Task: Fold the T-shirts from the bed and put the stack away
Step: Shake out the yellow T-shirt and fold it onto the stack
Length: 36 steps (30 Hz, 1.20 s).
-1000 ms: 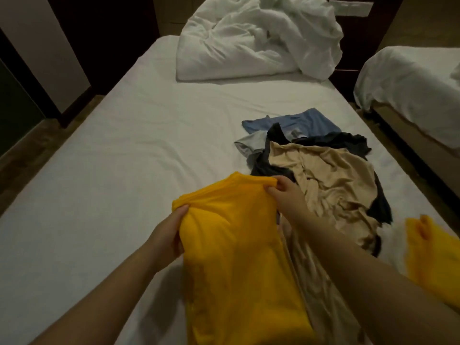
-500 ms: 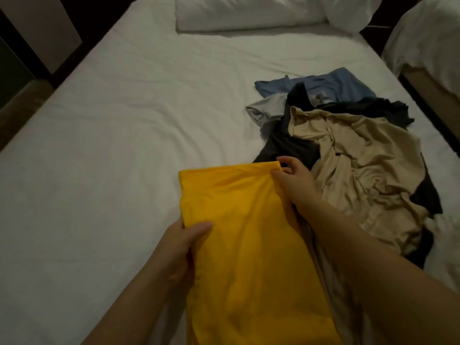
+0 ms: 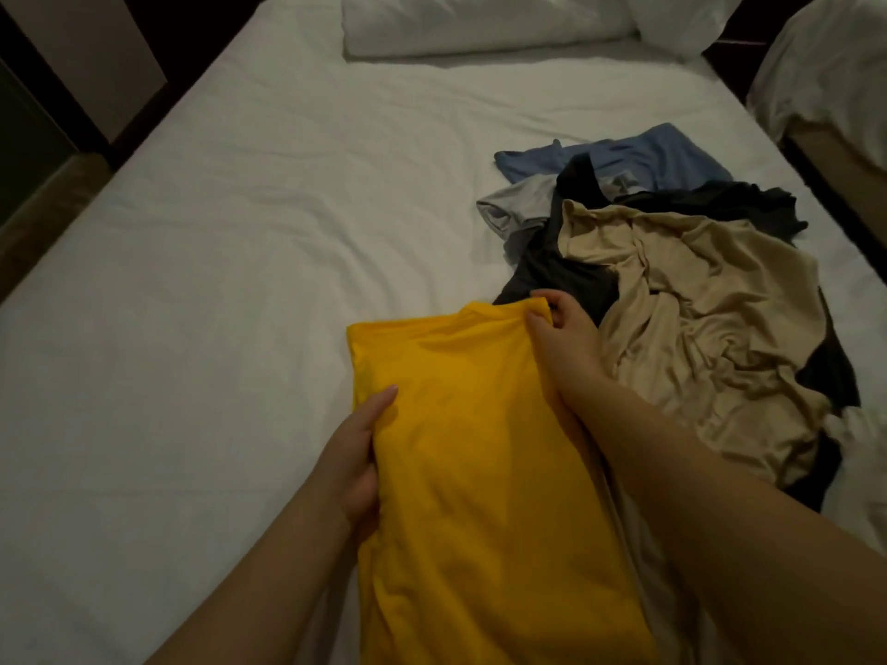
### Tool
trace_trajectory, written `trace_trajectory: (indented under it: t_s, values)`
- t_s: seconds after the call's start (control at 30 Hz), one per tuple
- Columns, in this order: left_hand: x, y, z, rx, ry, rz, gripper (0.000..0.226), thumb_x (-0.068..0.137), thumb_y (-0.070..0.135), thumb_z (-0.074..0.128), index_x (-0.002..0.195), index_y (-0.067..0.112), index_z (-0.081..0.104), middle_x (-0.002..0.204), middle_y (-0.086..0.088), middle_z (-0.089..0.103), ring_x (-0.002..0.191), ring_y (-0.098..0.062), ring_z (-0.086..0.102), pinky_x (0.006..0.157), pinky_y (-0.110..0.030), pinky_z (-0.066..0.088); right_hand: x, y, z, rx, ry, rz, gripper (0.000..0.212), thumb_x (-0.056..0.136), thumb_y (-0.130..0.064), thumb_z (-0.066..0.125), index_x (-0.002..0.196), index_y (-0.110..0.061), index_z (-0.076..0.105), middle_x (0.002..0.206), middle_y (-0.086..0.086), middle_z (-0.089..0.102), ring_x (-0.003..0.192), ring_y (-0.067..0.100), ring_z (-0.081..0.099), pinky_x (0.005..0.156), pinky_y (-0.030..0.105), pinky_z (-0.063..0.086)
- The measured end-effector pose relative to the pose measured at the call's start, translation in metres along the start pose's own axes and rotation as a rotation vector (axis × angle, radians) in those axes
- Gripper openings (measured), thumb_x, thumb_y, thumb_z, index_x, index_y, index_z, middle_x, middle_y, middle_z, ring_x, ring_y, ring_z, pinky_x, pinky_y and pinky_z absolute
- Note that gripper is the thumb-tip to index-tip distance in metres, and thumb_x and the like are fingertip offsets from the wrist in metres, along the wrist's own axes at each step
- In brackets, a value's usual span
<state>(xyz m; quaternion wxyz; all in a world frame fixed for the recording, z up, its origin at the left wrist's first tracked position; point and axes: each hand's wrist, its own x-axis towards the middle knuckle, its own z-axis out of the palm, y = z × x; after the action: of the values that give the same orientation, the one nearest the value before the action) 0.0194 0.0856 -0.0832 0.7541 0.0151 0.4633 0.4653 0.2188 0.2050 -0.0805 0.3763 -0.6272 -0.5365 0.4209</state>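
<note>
A yellow T-shirt [image 3: 480, 472] lies folded lengthwise on the white bed [image 3: 216, 304], running from mid-frame to the bottom edge. My left hand [image 3: 357, 455] grips its left edge partway down. My right hand [image 3: 559, 338] pinches its far right corner. To the right sits a loose pile: a beige T-shirt [image 3: 696, 328] on top, a black one [image 3: 561, 266] beneath, a grey one [image 3: 518, 204] and a blue one [image 3: 638, 156] at the back.
White pillows and bedding [image 3: 480, 21] lie at the head of the bed. A second bed [image 3: 835, 74] stands at the right across a narrow gap. Dark floor and a wall panel [image 3: 96, 55] are at the left.
The yellow T-shirt went from held up and bunched to laid flat on the bed. My left hand slid down its left edge. The view tilted downward.
</note>
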Motion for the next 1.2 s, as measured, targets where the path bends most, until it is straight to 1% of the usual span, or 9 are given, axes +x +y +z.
trace_trajectory:
  t_s: [0.1,0.2,0.3,0.47,0.77,0.97,1.03,1.1,1.2]
  values:
    - [0.009,0.018,0.011,0.072,0.1,0.079,0.029,0.09,0.023,0.053,0.116,0.01,0.056,0.09,-0.015,0.071,0.074,-0.028,0.07,0.066,-0.047,0.055,0.004,-0.002,0.001,-0.039,0.012,-0.046,0.031,0.095,-0.021,0.051,0.126,-0.023,0.051,0.11,0.001,0.059,0.097,0.016,0.055,0.075,0.024,0.044]
    - [0.021,0.03,0.012,0.214,0.165,0.297,0.047,0.09,0.01,0.055,0.135,0.017,0.044,0.114,-0.012,0.062,0.093,-0.027,0.063,0.07,-0.043,0.055,-0.003,-0.003,-0.001,-0.205,-0.023,-0.016,0.043,0.096,-0.026,0.05,0.137,-0.022,0.038,0.123,0.006,0.056,0.106,0.022,0.055,0.081,0.029,0.043]
    - [0.005,0.023,0.009,0.47,0.293,0.449,0.069,0.086,0.022,0.064,0.145,0.022,0.028,0.142,-0.01,0.043,0.116,-0.029,0.052,0.088,-0.04,0.046,-0.037,-0.005,-0.009,-0.248,-0.073,0.03,0.06,0.095,-0.031,0.053,0.146,-0.021,0.022,0.14,0.008,0.045,0.123,0.028,0.047,0.097,0.039,0.042]
    - [-0.055,-0.033,-0.012,0.454,0.31,0.352,0.072,0.09,0.031,0.057,0.147,0.035,0.013,0.145,-0.013,0.038,0.111,-0.031,0.053,0.086,-0.045,0.048,-0.118,0.018,-0.04,-0.23,-0.151,0.141,0.072,0.091,-0.033,0.059,0.148,-0.018,0.018,0.149,0.007,0.033,0.13,0.029,0.04,0.102,0.044,0.039]
    - [-0.139,-0.121,-0.038,1.02,0.366,0.295,0.092,0.077,0.042,0.066,0.148,0.022,0.011,0.15,-0.013,0.031,0.132,-0.031,0.039,0.101,-0.035,0.034,-0.253,0.069,-0.079,-0.151,-0.114,0.245,0.069,0.075,-0.024,0.077,0.134,-0.02,0.041,0.125,0.007,0.051,0.111,0.027,0.054,0.088,0.046,0.049]
    - [-0.155,-0.129,-0.062,1.106,0.434,0.335,0.065,0.092,0.019,0.058,0.146,0.019,0.022,0.136,-0.02,0.047,0.118,-0.037,0.049,0.097,-0.042,0.041,-0.28,0.061,-0.088,-0.019,-0.117,0.274,0.046,0.089,-0.011,0.062,0.127,-0.022,0.039,0.115,0.015,0.058,0.1,0.031,0.059,0.081,0.045,0.052]
    - [-0.163,-0.128,-0.062,1.015,0.433,0.33,0.062,0.091,0.014,0.058,0.144,0.021,0.027,0.114,-0.021,0.057,0.101,-0.038,0.057,0.087,-0.044,0.048,-0.291,0.053,-0.089,-0.069,-0.106,0.27,0.037,0.091,-0.013,0.059,0.122,-0.022,0.041,0.105,0.009,0.058,0.095,0.028,0.059,0.079,0.042,0.05]
    - [-0.177,-0.129,-0.063,0.947,0.394,0.336,0.06,0.087,0.012,0.061,0.139,0.022,0.035,0.087,-0.014,0.059,0.079,-0.032,0.06,0.072,-0.039,0.051,-0.309,0.049,-0.09,-0.109,-0.109,0.242,0.029,0.092,-0.012,0.057,0.115,-0.024,0.043,0.103,0.007,0.057,0.092,0.026,0.058,0.077,0.037,0.048]
    - [-0.198,-0.139,-0.071,0.965,0.376,0.378,0.062,0.068,0.022,0.061,0.128,0.014,0.05,0.08,-0.013,0.058,0.068,-0.024,0.057,0.062,-0.031,0.048,-0.338,0.049,-0.092,-0.193,-0.195,0.183,0.017,0.093,-0.016,0.053,0.101,-0.031,0.052,0.106,0.004,0.057,0.094,0.02,0.057,0.074,0.031,0.046]
